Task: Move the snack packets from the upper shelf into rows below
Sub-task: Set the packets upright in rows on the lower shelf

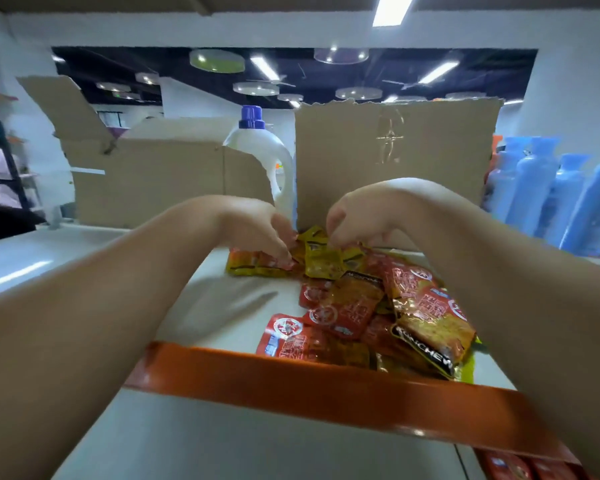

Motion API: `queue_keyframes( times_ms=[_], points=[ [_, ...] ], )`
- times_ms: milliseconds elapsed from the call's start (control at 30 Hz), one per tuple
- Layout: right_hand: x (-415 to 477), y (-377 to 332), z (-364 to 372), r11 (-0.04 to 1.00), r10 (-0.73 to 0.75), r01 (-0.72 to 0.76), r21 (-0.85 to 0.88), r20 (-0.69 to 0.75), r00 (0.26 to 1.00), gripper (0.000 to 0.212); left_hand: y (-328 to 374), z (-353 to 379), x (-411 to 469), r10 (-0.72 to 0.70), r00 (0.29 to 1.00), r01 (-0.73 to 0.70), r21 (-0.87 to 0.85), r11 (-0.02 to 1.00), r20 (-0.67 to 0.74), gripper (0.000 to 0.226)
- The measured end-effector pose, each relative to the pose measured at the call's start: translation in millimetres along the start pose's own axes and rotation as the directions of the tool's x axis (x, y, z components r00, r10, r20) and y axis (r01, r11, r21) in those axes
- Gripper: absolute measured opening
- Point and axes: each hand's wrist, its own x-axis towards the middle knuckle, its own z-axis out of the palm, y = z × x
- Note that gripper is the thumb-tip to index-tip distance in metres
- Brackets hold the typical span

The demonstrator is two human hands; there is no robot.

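A loose pile of red and yellow snack packets [368, 313] lies on the white upper shelf [229, 303], behind its orange front edge [291, 379]. At the back of the pile, my left hand [257, 226] has its fingers curled down onto yellow packets [253, 265]. My right hand [361, 216] pinches a yellow packet [323, 263] beside it. Both forearms reach over the orange edge. A few red packets [520, 467] show on the level below at the bottom right.
A torn cardboard sheet [395, 157] stands right behind the pile. A white detergent bottle with a blue cap [260, 154] and an open cardboard box [146, 174] stand at the back left. Blue bottles [551, 195] fill the right side.
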Motion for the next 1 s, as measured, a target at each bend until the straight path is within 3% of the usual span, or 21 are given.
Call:
queue_keyframes(
  times_ms=[100, 200, 333, 533, 633, 733, 800, 867, 933, 1000],
  points=[
    [22, -12, 16, 0.998, 0.063, -0.064, -0.013, -0.047, 0.997, 0.036, -3, 1, 19, -0.046, 0.995, 0.031, 0.164, 0.986, 0.088, 0.039],
    [33, -25, 33, 0.999, 0.044, -0.046, -0.017, -0.074, 0.996, 0.060, -5, 15, 29, 0.016, 0.998, -0.024, 0.168, 0.986, 0.053, 0.040],
    [34, -31, 42, 0.999, -0.006, 0.010, 0.039, -0.106, 0.994, 0.028, -14, 24, 36, 0.038, 0.999, -0.038, 0.133, 0.990, 0.003, 0.041],
    [38, -28, 38, 0.990, 0.024, 0.007, 0.144, -0.207, 0.978, 0.049, -16, 25, 33, 0.164, 0.984, -0.150, 0.172, 0.974, -0.067, 0.022],
    [40, -23, 34, 0.981, 0.054, -0.006, 0.194, -0.247, 0.968, 0.049, -22, 22, 34, 0.182, 0.976, -0.170, 0.098, 0.981, -0.124, 0.003],
    [38, -17, 29, 0.978, 0.079, -0.022, 0.206, -0.272, 0.959, 0.050, -29, 11, 31, 0.199, 0.951, -0.214, -0.041, 0.976, -0.236, 0.018],
    [36, -15, 26, 0.976, 0.091, -0.031, 0.216, -0.276, 0.957, 0.051, -32, 7, 28, 0.217, 0.929, -0.261, -0.115, 0.959, -0.300, 0.014],
    [34, -14, 26, 0.976, 0.099, -0.041, 0.213, -0.267, 0.959, 0.051, -30, 11, 27, 0.235, 0.949, -0.263, -0.114, 0.958, -0.208, 0.009],
    [34, -15, 27, 0.979, 0.099, -0.054, 0.195, -0.227, 0.969, 0.051, -26, 21, 30, 0.222, 0.972, -0.222, 0.009, 0.975, -0.071, 0.027],
    [32, -17, 27, 0.982, 0.098, -0.064, 0.180, -0.190, 0.977, 0.056, -23, 27, 35, 0.217, 0.972, -0.210, 0.076, 0.975, -0.091, 0.022]
  ],
)
